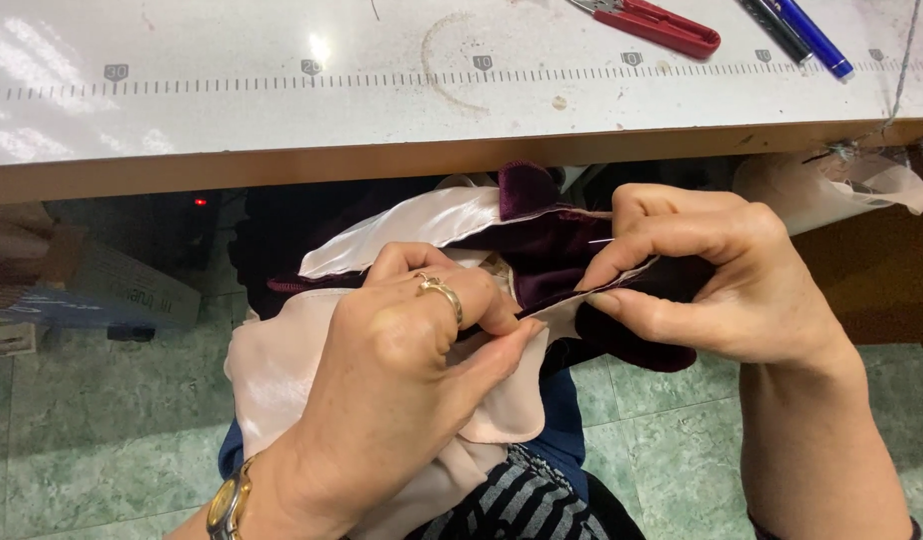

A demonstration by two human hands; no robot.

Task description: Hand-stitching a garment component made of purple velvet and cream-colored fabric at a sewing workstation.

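Hand-stitching in progress, I judge: left hand (402, 370) pinches pink satin (282, 370) against purple velvet (552, 255); right hand (712, 275) pinches the needle (602, 240). Next pull wants a steady seam.

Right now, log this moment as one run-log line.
left hand: pinching pale pink satin lining | right hand: pinching dark purple velvet, needle at fingertips | table edge: red thread snips, pens

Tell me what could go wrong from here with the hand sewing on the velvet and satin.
The needle sits pinched in the right hand, close to the left hand fingertips gripping the seam: a prick seems possible. The pale satin lining looks slippery and may shift against the purple velvet, skewing the stitch line.
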